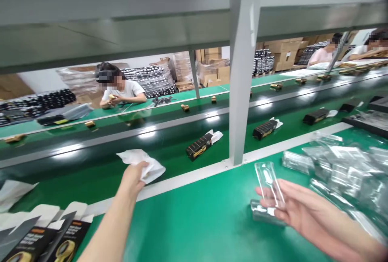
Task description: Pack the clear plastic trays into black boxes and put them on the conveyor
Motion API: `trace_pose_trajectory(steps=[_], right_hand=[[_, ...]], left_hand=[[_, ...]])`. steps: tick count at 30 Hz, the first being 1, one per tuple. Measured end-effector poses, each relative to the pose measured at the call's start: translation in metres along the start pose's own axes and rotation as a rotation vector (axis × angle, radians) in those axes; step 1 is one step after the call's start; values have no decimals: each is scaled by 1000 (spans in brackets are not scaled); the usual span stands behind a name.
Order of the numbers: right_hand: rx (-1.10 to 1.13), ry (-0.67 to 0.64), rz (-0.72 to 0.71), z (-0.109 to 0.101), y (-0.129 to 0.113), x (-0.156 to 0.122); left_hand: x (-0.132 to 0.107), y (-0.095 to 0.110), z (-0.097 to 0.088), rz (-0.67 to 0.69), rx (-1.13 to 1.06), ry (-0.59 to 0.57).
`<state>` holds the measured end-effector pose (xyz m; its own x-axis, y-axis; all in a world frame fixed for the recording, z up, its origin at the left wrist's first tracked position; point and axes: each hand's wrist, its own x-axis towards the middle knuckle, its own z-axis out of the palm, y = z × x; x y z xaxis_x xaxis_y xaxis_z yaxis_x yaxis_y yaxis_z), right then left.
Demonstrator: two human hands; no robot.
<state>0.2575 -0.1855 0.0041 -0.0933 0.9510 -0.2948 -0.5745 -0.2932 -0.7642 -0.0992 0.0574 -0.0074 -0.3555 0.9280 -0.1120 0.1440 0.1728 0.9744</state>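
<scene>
My left hand [133, 177] is closed on a crumpled white wrapper [151, 167] above the near edge of the green conveyor belt; what the wrapper contains, if anything, is hidden. In my right hand [286, 205] is a clear plastic tray [268, 181], held upright between fingers and thumb over the green table [194, 217]. Just beneath it another clear plastic tray [263, 213] lies on the table. A pile of similar clear trays [348, 169] spreads to the right of that hand.
Black printed boxes [198, 145] with white wrapping sticking out lie on the belt [169, 140]. Opened black boxes [60, 237] stand at lower left. A grey post [241, 92] rises between my hands. Gold-coloured parts [184, 107] sit on the far lane. Co-workers [121, 88] sit opposite.
</scene>
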Motion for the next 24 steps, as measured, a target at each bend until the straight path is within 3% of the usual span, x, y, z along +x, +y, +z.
trace_pose_trajectory(steps=[3, 6, 9, 12, 14, 17, 20, 24], right_hand=[[62, -10, -7, 9, 12, -3], [-92, 67, -59, 11, 26, -9], [-490, 220, -185, 12, 39, -15], [-992, 335, -405, 22, 58, -18], [-1237, 295, -555, 35, 74, -18], [-1402, 187, -682, 55, 98, -14], [-1474, 180, -679, 62, 116, -8], [-1502, 130, -723, 54, 123, -8]], left_hand=[[-56, -3, 19, -86, -205, -151], [-130, -21, 35, -166, -319, -256], [-201, -41, 47, -230, -399, -324], [-247, -49, 53, -307, -579, -448], [-264, -49, 55, -354, -704, -549], [-276, -49, 56, -362, -775, -617], [-281, -57, 57, -318, -756, -598], [-282, -64, 57, -286, -667, -518]])
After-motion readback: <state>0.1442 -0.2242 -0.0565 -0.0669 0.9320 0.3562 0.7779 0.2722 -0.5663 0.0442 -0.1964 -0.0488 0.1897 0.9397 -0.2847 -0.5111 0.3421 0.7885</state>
